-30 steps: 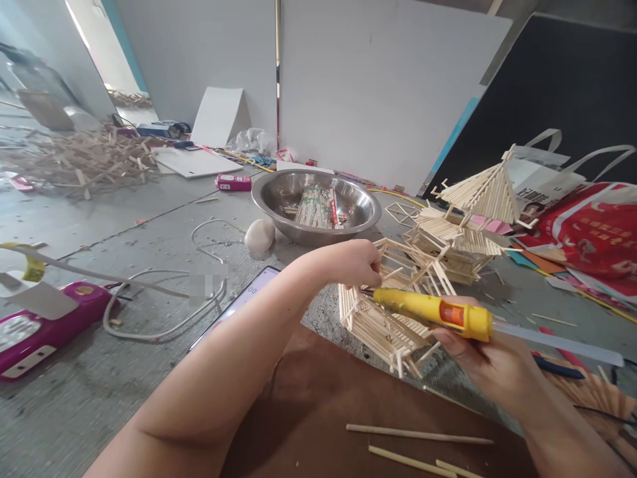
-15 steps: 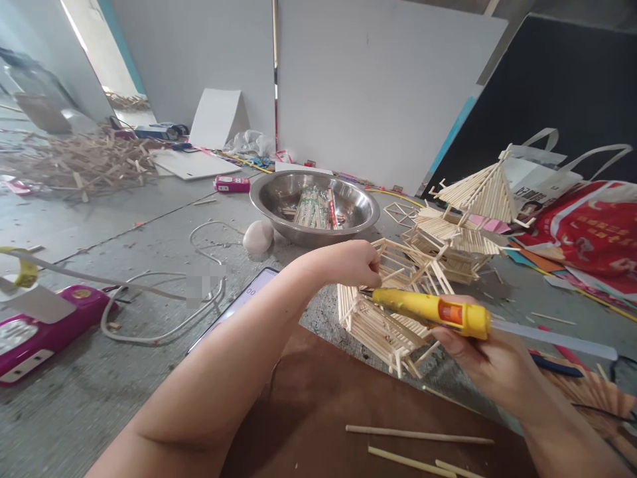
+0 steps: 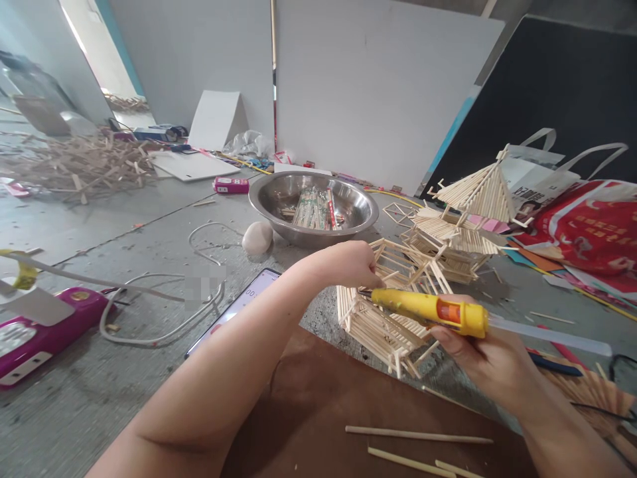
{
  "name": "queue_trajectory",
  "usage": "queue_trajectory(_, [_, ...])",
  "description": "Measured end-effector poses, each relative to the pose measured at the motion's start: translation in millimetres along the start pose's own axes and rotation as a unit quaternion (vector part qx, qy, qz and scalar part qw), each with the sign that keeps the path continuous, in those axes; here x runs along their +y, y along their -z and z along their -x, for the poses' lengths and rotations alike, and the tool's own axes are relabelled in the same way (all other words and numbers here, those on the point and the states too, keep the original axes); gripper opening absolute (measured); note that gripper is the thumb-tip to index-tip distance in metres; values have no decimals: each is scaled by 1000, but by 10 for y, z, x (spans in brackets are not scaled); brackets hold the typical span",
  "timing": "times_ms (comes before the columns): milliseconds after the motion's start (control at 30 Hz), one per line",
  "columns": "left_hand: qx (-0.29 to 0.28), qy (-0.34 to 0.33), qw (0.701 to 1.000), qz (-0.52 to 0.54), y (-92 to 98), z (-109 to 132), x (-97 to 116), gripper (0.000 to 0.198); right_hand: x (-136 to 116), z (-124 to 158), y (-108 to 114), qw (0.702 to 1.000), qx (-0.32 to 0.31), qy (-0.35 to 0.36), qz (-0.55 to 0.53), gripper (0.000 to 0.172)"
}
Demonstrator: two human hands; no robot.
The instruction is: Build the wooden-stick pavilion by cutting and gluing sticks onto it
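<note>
The right hand (image 3: 490,358) wraps its fingers round a yellow plastic hot-glue gun (image 3: 411,305), its dark nozzle aimed at the top edge of an open framework of pale, round wooden sticks (image 3: 378,332) on the rough grey concrete floor (image 3: 164,229). The left hand (image 3: 354,262) curls over that edge, beside the nozzle; its fingertips are hidden, so I cannot tell what they pinch. For a clean joint, it would be best to set the tip right at the contact point, squeeze out a small bead and keep skin clear of the nozzle. A smooth, translucent glue stick (image 3: 552,336) juts from the gun's back. Loose slender sticks (image 3: 418,435) lie on a smooth brown sheet (image 3: 308,392); beyond stands a tiered tower with slatted, pyramidal roof (image 3: 475,192).
</note>
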State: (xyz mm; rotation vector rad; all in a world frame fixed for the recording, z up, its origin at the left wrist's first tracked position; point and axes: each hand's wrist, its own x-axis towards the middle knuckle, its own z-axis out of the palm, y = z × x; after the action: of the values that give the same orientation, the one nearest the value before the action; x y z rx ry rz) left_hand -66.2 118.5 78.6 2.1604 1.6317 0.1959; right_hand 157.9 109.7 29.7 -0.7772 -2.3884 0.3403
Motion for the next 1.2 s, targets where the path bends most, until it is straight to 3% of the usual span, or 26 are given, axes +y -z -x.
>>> queue_trajectory(467, [-5, -4, 1000, 12, 9, 5, -8, 24, 51, 45, -14, 1000, 13, 25, 1, 18])
queue_trajectory(667, [-1, -8, 1000, 15, 11, 5, -4, 21, 34, 33, -17, 1000, 6, 27, 6, 23])
queue_trajectory(967, [-1, 6, 1000, 18, 5, 6, 6, 22, -69, 9, 12, 999, -43, 22, 18, 23])
queue_trajectory(1200, [-2, 4, 1000, 22, 4, 6, -1, 23, -163, -20, 32, 998, -16, 43, 43, 24])
